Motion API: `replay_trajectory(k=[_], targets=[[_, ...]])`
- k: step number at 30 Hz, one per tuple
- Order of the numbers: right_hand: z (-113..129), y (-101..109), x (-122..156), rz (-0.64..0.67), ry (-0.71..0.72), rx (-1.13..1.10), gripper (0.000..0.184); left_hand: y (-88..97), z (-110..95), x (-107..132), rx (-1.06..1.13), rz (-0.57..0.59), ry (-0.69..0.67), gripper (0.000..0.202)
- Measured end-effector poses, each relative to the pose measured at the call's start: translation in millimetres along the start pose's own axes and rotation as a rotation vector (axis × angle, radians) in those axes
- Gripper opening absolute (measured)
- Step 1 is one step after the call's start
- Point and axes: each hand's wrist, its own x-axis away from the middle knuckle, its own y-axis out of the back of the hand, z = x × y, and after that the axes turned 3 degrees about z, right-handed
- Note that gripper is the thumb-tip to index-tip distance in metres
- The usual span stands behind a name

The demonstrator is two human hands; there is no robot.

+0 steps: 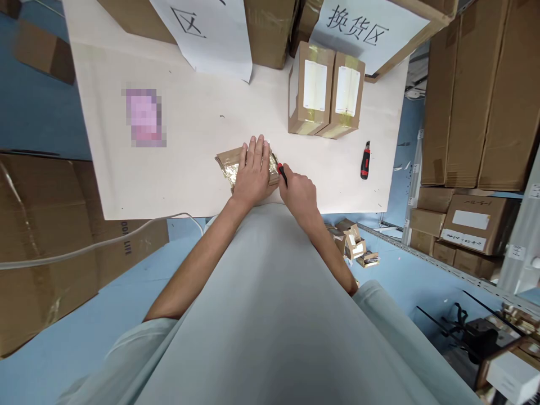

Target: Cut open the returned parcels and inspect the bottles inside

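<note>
A flattened cardboard box (230, 160) with shiny clear tape lies at the front edge of the white table. My left hand (254, 171) presses flat on it, fingers stretched out and pointing away from me. At the box's right end, my right hand (298, 192) is closed around a red and black utility knife (282, 171). The knife's front end is at the box's right edge; whether the blade cuts into it I cannot tell. A second red and black utility knife (365, 161) lies farther right on the table.
Two taped, labelled cartons (313, 90) stand behind my right hand. Larger boxes with paper signs (358, 28) line the back. A blurred pink item (144, 117) lies at left. A grey cable (105, 242) crosses the front left; opened small boxes (352, 239) lie below the table.
</note>
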Motion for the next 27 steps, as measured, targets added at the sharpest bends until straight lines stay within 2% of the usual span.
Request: replay_trajectory(k=[4,8,18,23,27], targets=[[14,18,4,0.041,-0.018,0.076,0.046,0.8,0,0,-0.001,0.004,0.006,0.099],[19,27,10,0.089,-0.043,0.164,0.042,2.6,-2,-1,0.008,0.025,0.021,0.099],[24,17,-8,0.139,-0.051,0.332,0.036,-0.9,5,-3,0.004,0.025,0.003,0.099],[17,22,16,0.168,-0.123,0.259,0.037,1.6,12,-5,0.000,0.025,-0.016,0.107],[-7,20,34,0.092,-0.057,-0.012,0.035,14.3,22,10,0.020,0.001,-0.007,0.114]])
